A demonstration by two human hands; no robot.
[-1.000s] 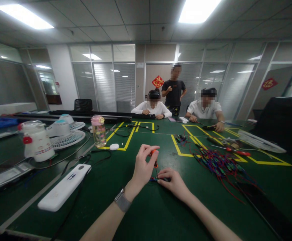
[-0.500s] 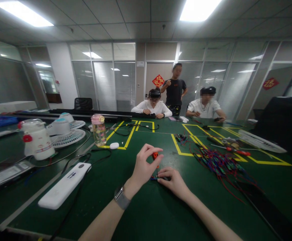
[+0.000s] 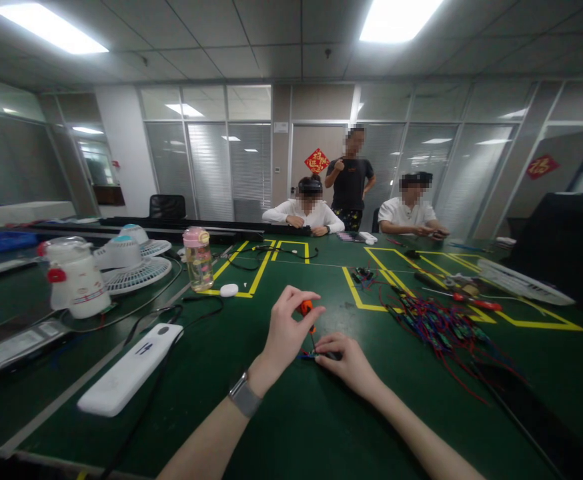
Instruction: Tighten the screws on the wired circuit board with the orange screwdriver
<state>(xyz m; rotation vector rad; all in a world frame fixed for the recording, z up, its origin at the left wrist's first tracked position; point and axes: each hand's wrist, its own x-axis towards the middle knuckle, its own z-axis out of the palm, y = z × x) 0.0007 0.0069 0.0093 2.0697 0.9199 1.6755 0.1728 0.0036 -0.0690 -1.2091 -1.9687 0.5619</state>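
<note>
My left hand (image 3: pixel 289 328), with a watch on its wrist, has its fingers curled around the orange handle of a small screwdriver (image 3: pixel 307 307). The screwdriver's thin shaft points down, its tip at a small circuit board (image 3: pixel 308 355) with wires. Thumb and fingers of my right hand (image 3: pixel 344 360) pinch the right side of that board against the green table (image 3: pixel 291 427). My fingers hide much of the board, so the exact contact of the tip is unclear.
Right of my hands lies a tangled pile of wired boards (image 3: pixel 439 323); beyond it are a red-handled screwdriver (image 3: pixel 476 301) and yellow tape outlines. At left stand a white long case (image 3: pixel 131 370), a pink-lidded bottle (image 3: pixel 199 260), a jug (image 3: pixel 79 280) and fans (image 3: pixel 136 273). Several people are opposite.
The screwdriver's handle has turned and tilted slightly left between my left fingers. My right hand stays in place. Across the table, the seated person at right has brought their hands together.
</note>
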